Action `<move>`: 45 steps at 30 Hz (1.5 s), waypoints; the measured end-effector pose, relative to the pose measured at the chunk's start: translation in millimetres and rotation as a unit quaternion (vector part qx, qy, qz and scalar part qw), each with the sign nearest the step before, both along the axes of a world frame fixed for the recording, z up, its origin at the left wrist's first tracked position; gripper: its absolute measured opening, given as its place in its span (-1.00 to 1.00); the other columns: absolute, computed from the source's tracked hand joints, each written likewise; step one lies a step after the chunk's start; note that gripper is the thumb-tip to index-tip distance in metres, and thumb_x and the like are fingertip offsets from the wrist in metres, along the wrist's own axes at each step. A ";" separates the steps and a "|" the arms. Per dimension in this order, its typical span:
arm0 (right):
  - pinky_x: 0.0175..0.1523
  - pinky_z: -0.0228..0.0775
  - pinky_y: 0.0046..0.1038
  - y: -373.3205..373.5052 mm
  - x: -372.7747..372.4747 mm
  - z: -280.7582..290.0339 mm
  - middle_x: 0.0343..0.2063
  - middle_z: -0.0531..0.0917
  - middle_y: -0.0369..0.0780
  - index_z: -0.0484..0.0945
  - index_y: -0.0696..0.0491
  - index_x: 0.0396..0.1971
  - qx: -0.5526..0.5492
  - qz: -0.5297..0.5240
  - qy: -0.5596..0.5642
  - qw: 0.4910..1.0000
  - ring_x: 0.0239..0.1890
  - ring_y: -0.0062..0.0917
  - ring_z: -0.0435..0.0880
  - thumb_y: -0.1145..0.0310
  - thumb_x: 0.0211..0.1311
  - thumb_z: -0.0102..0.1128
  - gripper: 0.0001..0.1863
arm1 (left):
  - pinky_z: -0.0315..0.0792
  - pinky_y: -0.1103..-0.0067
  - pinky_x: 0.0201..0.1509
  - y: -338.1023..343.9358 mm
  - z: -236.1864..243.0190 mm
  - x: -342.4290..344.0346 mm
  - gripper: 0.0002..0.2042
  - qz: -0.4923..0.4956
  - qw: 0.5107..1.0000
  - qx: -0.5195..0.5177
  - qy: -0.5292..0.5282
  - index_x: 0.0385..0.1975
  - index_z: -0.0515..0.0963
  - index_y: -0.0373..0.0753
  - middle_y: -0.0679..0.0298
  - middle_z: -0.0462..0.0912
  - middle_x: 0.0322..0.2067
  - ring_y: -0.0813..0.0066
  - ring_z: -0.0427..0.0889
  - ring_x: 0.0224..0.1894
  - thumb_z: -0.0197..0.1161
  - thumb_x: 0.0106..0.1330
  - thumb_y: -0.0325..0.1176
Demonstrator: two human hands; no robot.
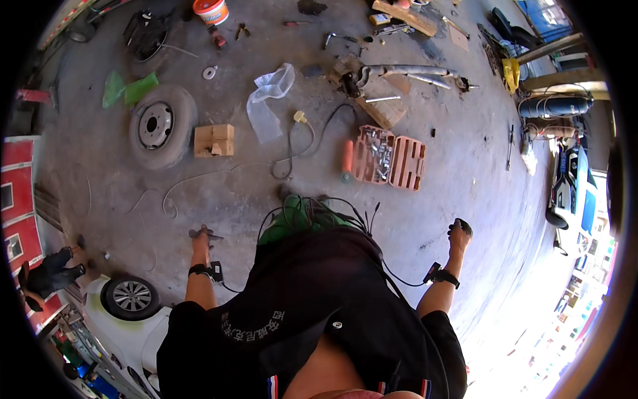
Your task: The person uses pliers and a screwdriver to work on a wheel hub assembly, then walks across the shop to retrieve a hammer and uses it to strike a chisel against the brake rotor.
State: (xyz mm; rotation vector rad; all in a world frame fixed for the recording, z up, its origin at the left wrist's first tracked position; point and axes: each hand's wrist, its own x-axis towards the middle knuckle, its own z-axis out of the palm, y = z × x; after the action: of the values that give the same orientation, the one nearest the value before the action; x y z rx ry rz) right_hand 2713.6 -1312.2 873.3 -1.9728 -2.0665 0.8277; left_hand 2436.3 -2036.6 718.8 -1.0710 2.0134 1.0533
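Note:
My left hand (200, 234) hangs out over the concrete floor, fingers curled, and a small dark thing juts from it toward the right. Whether that is a tool or a blackened finger is too small to tell. On the other side, my right hand (460, 230) is closed in a fist with dark-stained fingers. Anything inside it is hidden. Both hands are apart from the things on the floor. Ahead of me, between them, lies an open orange-red socket set case (407, 163) with metal sockets and tools. An orange cylinder (347, 158) with a dark end stands against its left side.
A wheel with tyre (185, 126) and a cardboard box (214, 140) lie ahead left. Cable (292, 149) and clear plastic sheeting (266, 106) lie mid-floor. Farther off is a long metal axle-like part (412, 70). A white car (126, 319) stands behind left, near another person (50, 274).

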 end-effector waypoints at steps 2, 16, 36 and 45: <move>-0.49 0.42 -0.47 0.3 10.5 -4.1 -0.54 0.68 -0.13 0.60 0.19 -0.22 -0.009 -0.018 0.005 1.000 -0.63 -0.52 0.61 0.25 0.18 0.04 -0.66 | 0.36 0.39 -0.31 -2.4 -5.9 26.9 -0.61 0.005 1.000 0.015 -0.014 -0.37 0.55 -0.12 0.34 0.56 -0.41 0.43 0.48 -0.33 0.01 0.32 0.09; -0.62 0.29 -0.50 32.7 29.2 -75.5 -0.58 0.64 -0.19 0.63 0.16 -0.29 -0.090 0.037 0.014 0.995 -0.68 -0.59 0.51 0.29 0.19 0.03 -0.72 | 0.39 0.33 -0.22 -7.7 55.7 220.3 -0.55 0.125 0.986 -0.051 -0.101 -0.28 0.53 -0.16 0.29 0.56 -0.31 0.33 0.49 -0.23 0.01 0.28 0.15; -0.65 0.25 -0.44 -13.0 -70.3 -43.7 -0.66 0.59 -0.17 0.53 0.19 -0.62 -0.057 0.081 0.030 0.995 -0.72 -0.50 0.48 0.24 0.10 -0.05 -0.67 | 0.37 0.41 -0.38 -40.2 -6.3 158.4 -0.57 0.232 0.969 0.003 -0.089 -0.44 0.58 -0.19 0.26 0.51 -0.50 0.41 0.42 -0.46 0.06 0.26 0.10; -0.53 0.36 -0.42 -54.0 -115.0 -9.7 -0.61 0.62 -0.16 0.60 0.18 -0.40 0.016 0.089 0.020 0.996 -0.69 -0.49 0.52 0.25 0.14 0.05 -0.72 | 0.33 0.47 -0.48 -72.6 -27.0 51.8 -0.56 0.145 0.989 0.011 -0.040 -0.46 0.60 -0.23 0.30 0.53 -0.60 0.45 0.43 -0.58 0.08 0.27 0.09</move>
State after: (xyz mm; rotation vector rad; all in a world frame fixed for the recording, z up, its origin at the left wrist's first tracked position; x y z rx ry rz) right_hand 2598.6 -1366.1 863.6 -1.7618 -2.2417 0.8515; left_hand 2488.1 -2109.2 691.8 -1.4020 1.8143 1.1534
